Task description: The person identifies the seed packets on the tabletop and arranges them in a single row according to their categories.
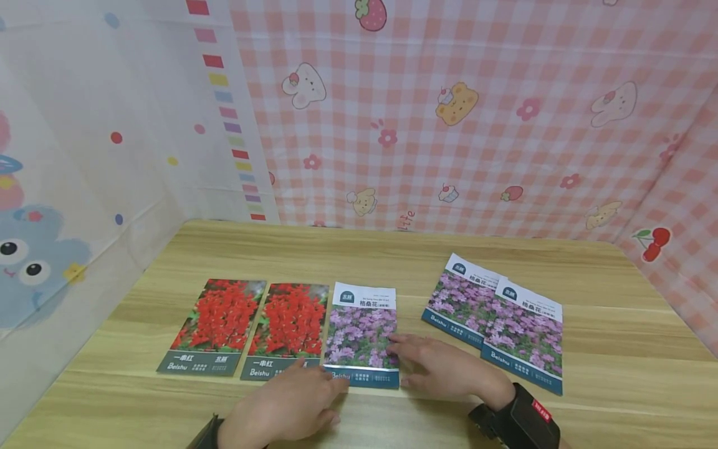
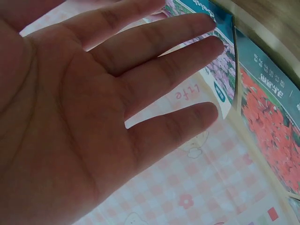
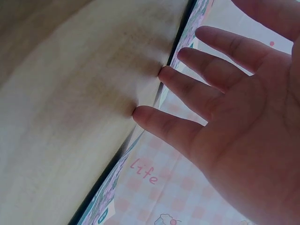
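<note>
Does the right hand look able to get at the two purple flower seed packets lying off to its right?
Probably yes. The right hand rests flat at the middle purple packet, and the two overlapping purple packets lie just beside its wrist on the bare table with nothing between.

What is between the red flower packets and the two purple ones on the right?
In the head view, a purple flower packet, touched by both hands, then bare wooden table.
</note>
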Available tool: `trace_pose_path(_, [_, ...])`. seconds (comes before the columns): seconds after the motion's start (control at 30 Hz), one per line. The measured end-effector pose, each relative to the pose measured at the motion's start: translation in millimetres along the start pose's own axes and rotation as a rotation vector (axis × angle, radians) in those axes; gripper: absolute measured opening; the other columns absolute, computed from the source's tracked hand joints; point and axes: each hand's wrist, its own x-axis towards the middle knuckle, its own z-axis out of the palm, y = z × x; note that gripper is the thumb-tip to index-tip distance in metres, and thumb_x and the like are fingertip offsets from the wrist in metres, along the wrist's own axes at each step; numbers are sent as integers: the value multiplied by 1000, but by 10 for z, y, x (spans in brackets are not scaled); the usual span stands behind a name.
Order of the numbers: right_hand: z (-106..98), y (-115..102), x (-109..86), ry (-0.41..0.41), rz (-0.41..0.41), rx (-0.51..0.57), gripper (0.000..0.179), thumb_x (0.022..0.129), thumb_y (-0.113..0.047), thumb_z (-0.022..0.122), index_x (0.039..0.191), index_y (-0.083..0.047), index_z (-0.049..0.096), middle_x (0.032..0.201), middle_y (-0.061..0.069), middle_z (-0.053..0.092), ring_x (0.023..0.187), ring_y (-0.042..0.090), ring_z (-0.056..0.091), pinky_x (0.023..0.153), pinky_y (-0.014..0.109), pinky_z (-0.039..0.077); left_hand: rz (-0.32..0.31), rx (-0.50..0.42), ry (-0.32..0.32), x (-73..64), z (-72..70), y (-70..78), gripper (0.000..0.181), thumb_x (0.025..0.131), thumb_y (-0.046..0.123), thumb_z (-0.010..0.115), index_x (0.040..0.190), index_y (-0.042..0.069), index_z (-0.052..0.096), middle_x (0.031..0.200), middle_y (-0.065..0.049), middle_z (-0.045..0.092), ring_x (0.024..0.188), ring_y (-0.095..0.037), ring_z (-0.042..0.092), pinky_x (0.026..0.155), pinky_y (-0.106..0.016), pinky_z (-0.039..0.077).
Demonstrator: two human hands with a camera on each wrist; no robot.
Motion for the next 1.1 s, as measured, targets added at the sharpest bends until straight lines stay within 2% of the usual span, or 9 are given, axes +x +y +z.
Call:
trace_pose_path(0.17, [-38, 21, -21, 51, 9, -10, 49, 87, -23, 57, 130, -4, 45, 140, 19, 37, 126, 31, 34, 101, 52, 33, 22, 44, 55, 15, 2, 14, 43, 81, 33, 63, 121, 16, 55, 115, -7, 62, 109, -23, 52, 96, -56, 38])
trace_pose_path(0.4, [-163, 81, -74, 116, 63, -5, 50, 88, -20, 55, 130, 2, 42, 135, 25, 40, 123, 38, 36, 100, 56, 32, 34, 41, 67, 67, -3, 20, 48, 83, 33, 60, 127, 16, 51, 126, -9, 55, 118, -25, 45, 100, -55, 34])
trace_pose_path(0.63, [-279, 180, -132, 213, 156, 5, 49, 87, -20, 57, 128, 3, 44, 130, 25, 47, 118, 38, 42, 97, 56, 36, 65, 58, 108, 161, 18, 48, 50, 86, 34, 56, 131, 15, 45, 132, -9, 49, 122, -26, 40, 101, -56, 31])
trace_pose_path(0.8, [-378, 264, -183, 267, 242, -12, 47, 87, -20, 57, 127, 3, 45, 125, 24, 51, 113, 38, 46, 93, 56, 40, 71, 70, 165, 245, 26, 78, 50, 88, 34, 54, 133, 16, 43, 131, -9, 50, 122, -27, 40, 101, -56, 31])
trace_pose_path(0.93, [-461, 343, -255, 316, 296, -30, 46, 87, -19, 56, 125, 5, 46, 122, 27, 53, 110, 41, 48, 90, 57, 42, 84, 39, 234, 305, 6, 104, 49, 87, 34, 56, 130, 14, 46, 127, -9, 54, 119, -27, 44, 99, -57, 34])
trace_pose_path(1.0, [-498, 384, -294, 351, 324, -37, 45, 87, -19, 57, 123, 6, 47, 120, 28, 53, 108, 41, 49, 89, 57, 42, 102, 0, 277, 346, -17, 117, 46, 87, 33, 57, 126, 11, 50, 121, -9, 57, 113, -25, 49, 97, -52, 39])
trace_pose_path(1.1, [-546, 434, -346, 388, 360, -38, 44, 87, -20, 57, 121, 6, 49, 116, 29, 56, 96, 39, 56, 84, 57, 45, 114, -66, 321, 416, -59, 145, 43, 87, 32, 57, 122, 8, 53, 116, -9, 60, 108, -24, 53, 94, -46, 43])
